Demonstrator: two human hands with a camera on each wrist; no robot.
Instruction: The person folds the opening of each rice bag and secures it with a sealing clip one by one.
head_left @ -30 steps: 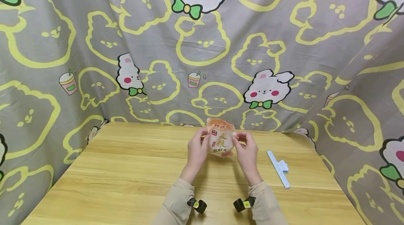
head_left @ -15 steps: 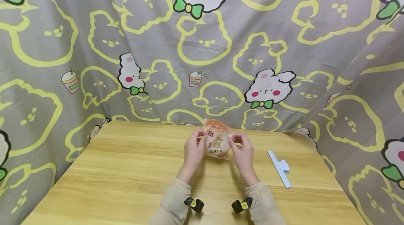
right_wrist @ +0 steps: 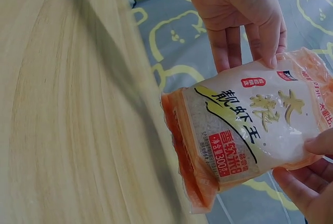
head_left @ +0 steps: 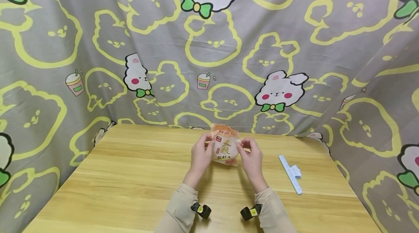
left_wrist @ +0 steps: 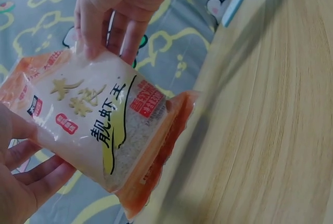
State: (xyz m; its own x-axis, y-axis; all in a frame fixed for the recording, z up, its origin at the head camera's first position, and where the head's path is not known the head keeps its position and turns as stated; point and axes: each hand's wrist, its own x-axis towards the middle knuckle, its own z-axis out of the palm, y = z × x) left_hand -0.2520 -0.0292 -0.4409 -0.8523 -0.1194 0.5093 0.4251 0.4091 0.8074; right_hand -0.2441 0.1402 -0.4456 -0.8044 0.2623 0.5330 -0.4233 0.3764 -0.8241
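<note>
A small plastic bag of rice (head_left: 226,149) with orange ends, gold characters and a yellow stripe is held up near the table's far edge. My left hand (head_left: 201,155) pinches its left side, thumb on the printed face and fingers behind. On the opposite side my right hand (head_left: 251,156) pinches it the same way. White grains show through the clear lower part of the rice bag (right_wrist: 229,130) in the right wrist view. In the left wrist view, the bag's orange bottom seal (left_wrist: 156,156) points toward the table.
On the wooden table (head_left: 131,175), right of my right hand, lies a light blue sealing clip (head_left: 290,175) with a ruler-like bar. A grey curtain (head_left: 163,44) with yellow outlines and rabbit prints hangs around the back and sides.
Both hands and the rice bag have shifted slightly left since a second ago, and have hardly moved in the last half second. The grip looks the same.
</note>
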